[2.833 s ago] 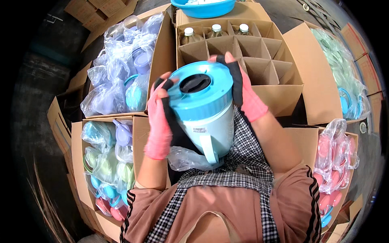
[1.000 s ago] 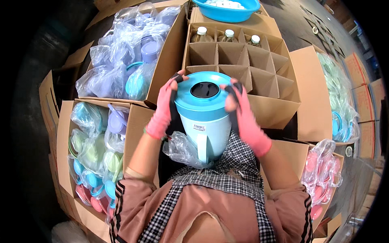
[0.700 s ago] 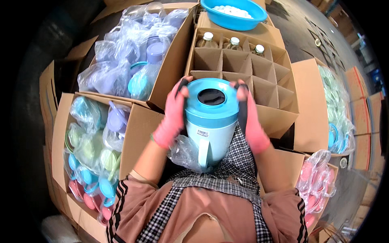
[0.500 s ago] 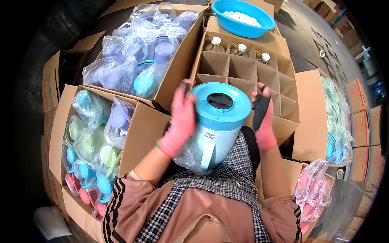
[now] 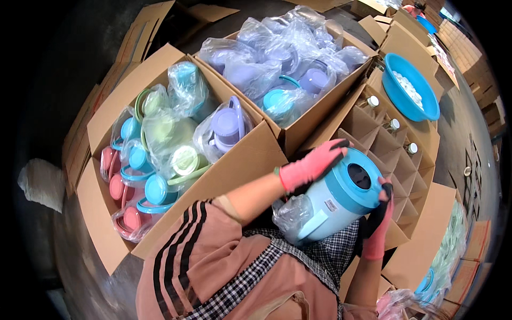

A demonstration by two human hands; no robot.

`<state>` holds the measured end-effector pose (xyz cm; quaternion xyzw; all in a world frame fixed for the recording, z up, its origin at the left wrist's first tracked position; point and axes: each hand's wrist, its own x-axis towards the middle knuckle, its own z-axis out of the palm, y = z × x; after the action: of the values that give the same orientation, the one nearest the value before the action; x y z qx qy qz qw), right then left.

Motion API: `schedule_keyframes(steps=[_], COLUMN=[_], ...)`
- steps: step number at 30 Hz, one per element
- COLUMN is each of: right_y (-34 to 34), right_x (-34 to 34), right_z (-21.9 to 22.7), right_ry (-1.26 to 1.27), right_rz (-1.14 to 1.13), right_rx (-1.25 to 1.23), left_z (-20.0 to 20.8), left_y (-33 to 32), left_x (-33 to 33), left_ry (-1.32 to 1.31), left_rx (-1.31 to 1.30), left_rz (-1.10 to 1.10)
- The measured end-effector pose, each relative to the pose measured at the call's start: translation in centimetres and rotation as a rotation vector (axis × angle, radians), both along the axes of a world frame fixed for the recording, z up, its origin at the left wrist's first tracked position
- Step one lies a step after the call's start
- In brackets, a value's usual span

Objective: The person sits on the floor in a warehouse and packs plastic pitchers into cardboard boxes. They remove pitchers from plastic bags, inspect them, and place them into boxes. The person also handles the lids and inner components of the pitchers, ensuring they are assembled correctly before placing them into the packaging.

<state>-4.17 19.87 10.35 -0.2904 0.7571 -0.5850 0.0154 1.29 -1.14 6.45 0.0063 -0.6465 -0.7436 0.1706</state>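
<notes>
The view has swung left, so the jug [image 5: 322,205] now sits right of centre and the boxes on the left fill more of the scene. Half a second ago the right hand [image 5: 378,218] was off the jug, its fingers [image 5: 385,188] spread beside it; now they bend against the right edge of the lid [image 5: 341,181]. The left hand [image 5: 309,165] lies along the other side, its fingers [image 5: 340,144] curved over the lid's far edge. So the jug appears steadied from both sides again, lid on. It is above the lap, against the apron [image 5: 349,240], its handle toward the person; what bears its weight is hidden.

Counted: one jug in the hands, with one lid, one black plug [image 5: 359,176] and one clear bag [image 5: 293,216] bunched by its handle. Three bottles with white caps [image 5: 394,124] show in the divided box [image 5: 421,184]. One blue basin [image 5: 391,88] holds white pieces, too many and small to count. In the left box [image 5: 224,186] I make out one purple jug [image 5: 226,125], three pink lids [image 5: 117,186] and four blue ones [image 5: 156,188]; plastic blurs the green. The purple jugs [image 5: 282,56] in the box beyond overlap too much to count; one blue lid [image 5: 278,100] shows among them.
</notes>
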Motion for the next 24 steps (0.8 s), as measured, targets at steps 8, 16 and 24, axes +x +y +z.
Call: schedule_keyframes(steps=[8,16,24], right_y=[-0.9,-0.1,-2.4], right_x=[-3.9,-0.3,-1.0], right_z=[0.6,8.2,9.3], right_ry=[-0.588,0.542,0.498], right_rz=[0.15,0.348,0.753], right_rx=[-0.25,0.642,1.061], left_z=[2.9,-2.4,-1.8], left_y=[4.3,0.9,2.6], left_x=[3.0,0.6,0.8], left_ry=[0.015,-0.258,-0.076], left_rx=[-0.533,0.767,0.543], left_rz=[0.38,-0.507,-0.532])
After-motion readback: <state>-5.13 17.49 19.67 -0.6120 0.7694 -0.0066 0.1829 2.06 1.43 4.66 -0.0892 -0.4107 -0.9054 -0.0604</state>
